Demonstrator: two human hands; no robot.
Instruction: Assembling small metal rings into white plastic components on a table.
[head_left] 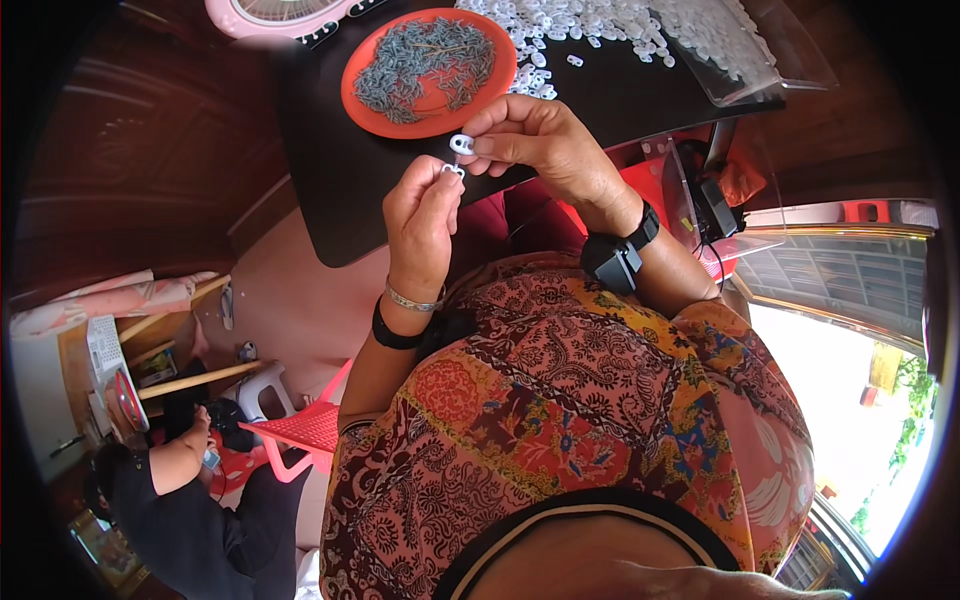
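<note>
My right hand (535, 140) pinches a small white oval plastic piece (462, 145) with a dark slot in it. Just below and left of it, my left hand (425, 205) has thumb and forefinger closed on another small white piece (454, 170) with a looped outline. Both hands meet over the near edge of the dark table, and the two pieces are close together. Whether they touch, I cannot tell. Beyond my hands stands an orange-red plate (375, 122) holding many small grey screw-like parts (400, 80).
A heap of white plastic pieces (560, 20) covers the far right of the black table (330, 190), beside a clear tray (745, 85). A pink fan (275, 20) stands at the far left. Lower left, a person in black (190, 520) sits near a red plastic chair (300, 430).
</note>
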